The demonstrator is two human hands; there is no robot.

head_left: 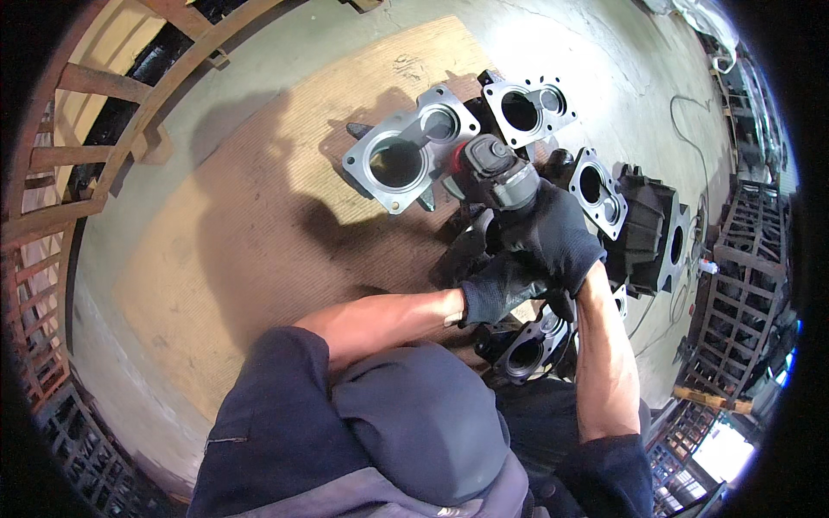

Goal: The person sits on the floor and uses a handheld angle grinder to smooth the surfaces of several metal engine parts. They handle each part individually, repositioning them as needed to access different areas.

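My gloved right hand (553, 229) is wrapped around the body of a handheld power tool, apparently an angle grinder (494, 168), with a dark grey head and a red part at its side. Close below, my gloved left hand (505, 289) is closed against the rear of the same tool; its fingers are partly hidden by the right hand and wrist. The grinder's head is beside a metal casting (363, 164) with a bright machined flange and two round openings. A second flanged casting (521, 110) lies just beyond the head. The grinder's working face is hidden.
More castings surround my hands: a flanged one (596, 192) and a dark ribbed housing (643, 229) at right, another flange (527, 354) near my knees. Ribbed brown sheeting (285, 216) covers the floor. Metal crates (734, 276) and a cable (678, 112) are at right, brown racks (95, 160) left.
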